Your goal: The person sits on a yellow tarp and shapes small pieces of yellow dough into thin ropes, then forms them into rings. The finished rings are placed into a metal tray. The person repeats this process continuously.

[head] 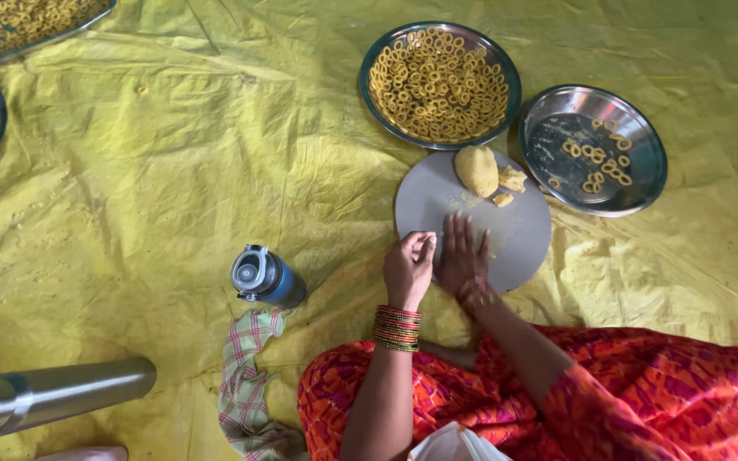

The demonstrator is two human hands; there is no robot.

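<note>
- Dough (pixel 477 170), a yellow lump, sits at the far edge of the round grey board (pixel 506 230), with two small torn bits (pixel 510 183) just beside it.
- Right hand (pixel 463 256) lies flat and open, palm down on the board's near part, fingers stretched toward the lump but apart from it.
- Left hand (pixel 408 266) hovers at the board's near-left rim, fingers curled with the tips pinched together; it may hold a bit of dough, but the view is too small to tell. Red and gold bangles (pixel 397 328) ring its wrist.
- Beyond the board, a steel plate (pixel 440 84) is heaped with small yellow rings; to its right, a second steel plate (pixel 594 149) holds only a few rings.
- Everything rests on a yellow sheet (pixel 198 162) on the floor.
- Left of the hands stands a blue bottle (pixel 266 277), beside a checked cloth (pixel 245 376); a steel flask (pixel 53 394) lies farther left.
</note>
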